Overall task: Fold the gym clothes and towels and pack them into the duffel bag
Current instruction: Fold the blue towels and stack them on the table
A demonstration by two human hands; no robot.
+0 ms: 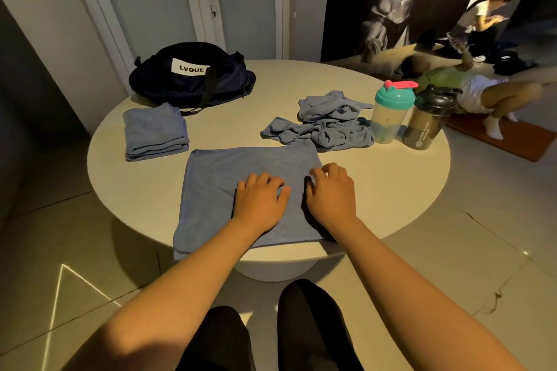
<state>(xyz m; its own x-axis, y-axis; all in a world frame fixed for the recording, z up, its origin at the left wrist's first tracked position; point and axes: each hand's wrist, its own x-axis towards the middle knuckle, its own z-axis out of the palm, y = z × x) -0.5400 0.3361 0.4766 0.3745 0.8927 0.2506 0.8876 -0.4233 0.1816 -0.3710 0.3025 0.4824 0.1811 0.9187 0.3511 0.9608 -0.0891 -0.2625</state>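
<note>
A blue towel (229, 178) lies spread flat at the near edge of the round table (391, 178), its near left corner hanging over the rim. My left hand (260, 200) rests palm down on the towel, fingers apart. Beside it my right hand (330, 193) presses on the towel's right part, fingers curled at the cloth. A folded stack of blue towels (155, 132) sits at the left. Crumpled blue cloths (328, 120) lie in a heap at the back right. The dark duffel bag (193, 75) with a white label stands at the back left, closed as far as I can see.
Two shaker bottles stand at the table's right: one teal-lidded (390, 113), one black (429, 117). A person lies on a mat on the floor beyond them, another sits further back. White doors are behind the bag. My legs are under the table's near edge.
</note>
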